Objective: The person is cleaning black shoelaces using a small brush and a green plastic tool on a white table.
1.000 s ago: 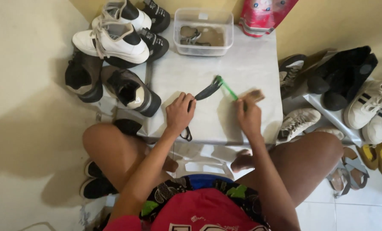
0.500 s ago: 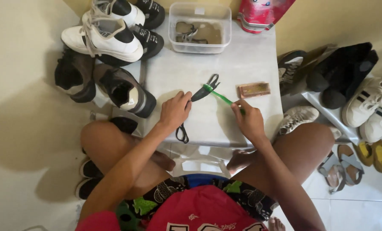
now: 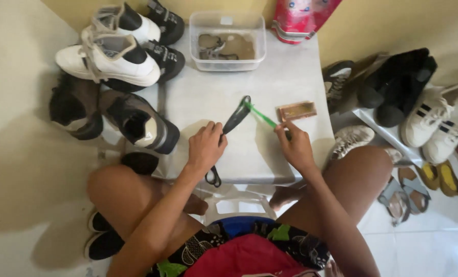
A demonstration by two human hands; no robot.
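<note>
- A dark, flat strap-like piece (image 3: 237, 117) is pinned mid-table under the closed fingers of the left hand (image 3: 206, 147).
- A green-handled toothbrush (image 3: 262, 116) is pinched by the right hand (image 3: 293, 146), bristles touching the piece's far end.
- Scrubbing is judged underway; the surrounding shoes appear untouched.

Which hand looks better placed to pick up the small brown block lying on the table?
Probably the right hand: it sits just below the brown block, while the left hand pins the black strap.
</note>
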